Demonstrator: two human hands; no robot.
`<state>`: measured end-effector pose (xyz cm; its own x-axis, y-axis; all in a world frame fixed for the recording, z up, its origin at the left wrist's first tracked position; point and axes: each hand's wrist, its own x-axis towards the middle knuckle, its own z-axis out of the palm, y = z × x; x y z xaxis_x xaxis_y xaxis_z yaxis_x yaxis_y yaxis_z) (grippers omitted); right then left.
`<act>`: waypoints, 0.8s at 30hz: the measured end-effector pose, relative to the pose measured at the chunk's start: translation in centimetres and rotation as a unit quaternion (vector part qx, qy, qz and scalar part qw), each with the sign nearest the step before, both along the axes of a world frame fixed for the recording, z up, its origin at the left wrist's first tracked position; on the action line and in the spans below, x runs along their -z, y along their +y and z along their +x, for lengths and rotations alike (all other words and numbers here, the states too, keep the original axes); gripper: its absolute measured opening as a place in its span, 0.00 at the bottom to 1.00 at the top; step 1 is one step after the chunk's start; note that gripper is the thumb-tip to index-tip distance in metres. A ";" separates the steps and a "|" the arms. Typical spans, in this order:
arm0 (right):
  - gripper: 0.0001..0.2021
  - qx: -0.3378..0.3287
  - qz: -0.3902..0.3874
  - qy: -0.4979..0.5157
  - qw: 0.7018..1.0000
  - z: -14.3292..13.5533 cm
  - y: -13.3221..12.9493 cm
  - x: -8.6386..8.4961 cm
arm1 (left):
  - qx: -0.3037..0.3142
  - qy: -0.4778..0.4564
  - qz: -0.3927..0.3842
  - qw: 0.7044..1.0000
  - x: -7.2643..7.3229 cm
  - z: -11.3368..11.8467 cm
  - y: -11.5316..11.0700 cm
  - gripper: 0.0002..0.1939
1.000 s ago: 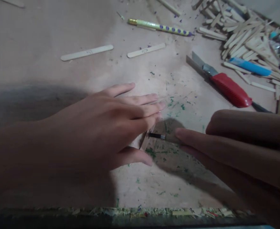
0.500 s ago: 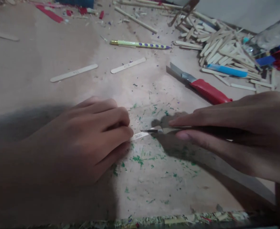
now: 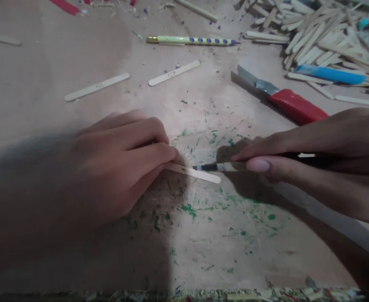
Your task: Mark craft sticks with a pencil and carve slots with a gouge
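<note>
My left hand [image 3: 131,155] is closed, its thumb and fingers pinching one end of a wooden craft stick [image 3: 205,174] against the table. The stick's free end slants down to the right, and a small dark mark or cut shows near the fingertips. In my right hand [image 3: 300,159] is a slim craft knife [image 3: 217,167], gripped between thumb and fingers. Its blade points left, at the upper edge of the stick; whether it touches cannot be made out. Two more craft sticks with drawn marks, a left one [image 3: 98,87] and a right one [image 3: 174,73], lie beyond my hands.
A red-handled cutter [image 3: 297,107] rests beyond my right hand. Farther back lie a yellow-green pencil [image 3: 190,40], a heap of craft sticks [image 3: 316,37] and a blue strip-shaped piece [image 3: 331,74]. Green specks dot the table [image 3: 212,235]; shavings [image 3: 250,296] line the near edge.
The stick under my left hand has swung from slanting up to slanting down on its right side, and more of it shows. The camera view has tilted slightly down and left.
</note>
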<state>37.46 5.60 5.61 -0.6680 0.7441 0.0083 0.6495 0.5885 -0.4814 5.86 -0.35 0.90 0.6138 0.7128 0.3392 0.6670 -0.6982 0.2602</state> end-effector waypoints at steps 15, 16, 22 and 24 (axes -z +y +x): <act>0.10 -0.064 0.032 -0.027 0.997 -1.5 -1.5 -0.3 | 0.036 -0.046 -0.030 0.998 0.4 -0.6 0.7 0.11; 0.09 -0.063 0.035 -0.029 0.997 -1.5 -1.6 -0.3 | 0.032 -0.044 -0.027 0.998 0.4 -0.5 0.7 0.12; 0.09 -0.076 0.047 -0.033 0.995 -1.5 -1.7 -0.6 | 0.018 -0.029 -0.019 0.999 0.3 -0.4 0.5 0.18; 0.09 -0.075 0.066 -0.045 0.994 -1.6 -1.7 -0.8 | 0.019 -0.028 -0.017 0.999 0.3 -0.4 0.6 0.18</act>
